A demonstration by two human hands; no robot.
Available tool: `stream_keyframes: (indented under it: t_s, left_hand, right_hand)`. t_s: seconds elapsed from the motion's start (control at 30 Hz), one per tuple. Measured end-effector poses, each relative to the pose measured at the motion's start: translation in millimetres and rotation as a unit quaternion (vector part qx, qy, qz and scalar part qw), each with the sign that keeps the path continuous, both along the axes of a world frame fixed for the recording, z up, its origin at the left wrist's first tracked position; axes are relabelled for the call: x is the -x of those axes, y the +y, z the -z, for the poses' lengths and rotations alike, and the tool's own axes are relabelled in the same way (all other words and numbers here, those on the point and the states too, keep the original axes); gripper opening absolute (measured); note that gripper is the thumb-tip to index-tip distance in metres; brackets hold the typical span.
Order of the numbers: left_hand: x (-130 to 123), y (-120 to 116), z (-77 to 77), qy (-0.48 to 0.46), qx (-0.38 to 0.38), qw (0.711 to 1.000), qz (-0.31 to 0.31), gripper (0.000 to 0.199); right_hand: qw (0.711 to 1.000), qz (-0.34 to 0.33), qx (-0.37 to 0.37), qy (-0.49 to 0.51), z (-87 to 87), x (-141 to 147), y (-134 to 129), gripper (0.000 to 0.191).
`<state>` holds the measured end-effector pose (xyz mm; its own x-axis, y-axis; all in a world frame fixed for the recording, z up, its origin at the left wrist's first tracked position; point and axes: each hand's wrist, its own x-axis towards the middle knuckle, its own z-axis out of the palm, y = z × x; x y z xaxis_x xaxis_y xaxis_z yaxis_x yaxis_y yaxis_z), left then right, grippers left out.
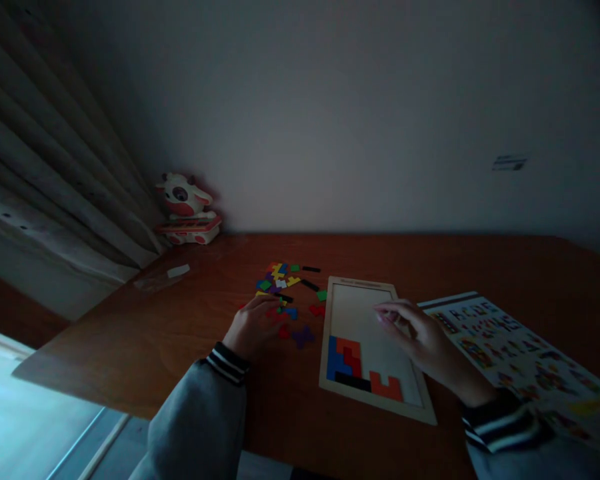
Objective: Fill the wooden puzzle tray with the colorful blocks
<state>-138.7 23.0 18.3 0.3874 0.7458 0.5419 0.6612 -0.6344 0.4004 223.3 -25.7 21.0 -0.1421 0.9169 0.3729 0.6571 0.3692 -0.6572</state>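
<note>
My left hand (pixel 253 327) reaches over the near edge of a loose pile of coloured puzzle pieces (pixel 279 272), its fingers apart. Close to its fingertips lie a blue piece (pixel 291 313), a red piece (pixel 283 331) and a purple piece (pixel 303 336). A pale wooden puzzle tray (pixel 363 300) lies in the middle. Along its near left part sit fitted pieces: a blue one (pixel 336 363), a black bar (pixel 353 381) and a red U-shaped one (pixel 386 387), among others. Over the tray's right side hovers my right hand (pixel 413 333), thumb and fingers pinched; whatever they hold is not discernible.
On the right, a sheet of coloured pattern pictures (pixel 525 353) lies partly beneath my right forearm. A cow-shaped toy keyboard (pixel 187 210) stands at the back left by the curtain (pixel 55 133). A small white object (pixel 179 271) rests on the brown table (pixel 180 333).
</note>
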Motion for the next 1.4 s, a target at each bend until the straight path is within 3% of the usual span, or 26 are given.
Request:
stream_keyframes:
  t_s: [0.2, 0.3, 0.4, 0.57, 0.7, 1.13, 1.4]
  left_hand:
    - [-71.0, 15.9, -13.0, -0.033, -0.022, 0.982, 0.183, 0.024]
    - [-97.7, 24.9, -6.2, -0.027, -0.051, 0.97, 0.236, 0.029]
    - [-106.6, 29.7, 4.8, -0.018, -0.066, 0.961, 0.266, 0.036]
    - [-96.7, 32.4, 16.2, 0.018, -0.084, 0.971, 0.223, 0.035]
    - [-85.9, 34.9, 18.1, 0.039, -0.055, 0.985, 0.158, 0.025]
    - [-83.8, 35.1, 24.7, 0.12, -0.012, 0.982, 0.142, 0.026]
    - [-83.4, 33.8, 24.1, 0.139, 0.019, 0.981, 0.131, 0.028]
  right_hand:
    - [0.986, -0.063, 0.108, 0.111, -1.9, 35.1, 36.5, 0.039]
    - [0.964, -0.119, 0.148, 0.185, 9.8, 48.4, 45.8, 0.039]
    - [0.953, -0.144, 0.144, 0.223, 19.8, 55.0, 45.8, 0.031]
    - [0.954, -0.078, 0.149, 0.25, 26.9, 58.8, 38.0, 0.036]
    - [0.974, -0.04, 0.13, 0.183, 27.7, 60.7, 34.2, 0.032]
    - [0.999, 0.012, 0.035, -0.005, 40.8, 63.5, 38.9, 0.016]
    - [0.998, 0.005, 0.031, -0.054, 35.7, 65.8, 34.5, 0.026]
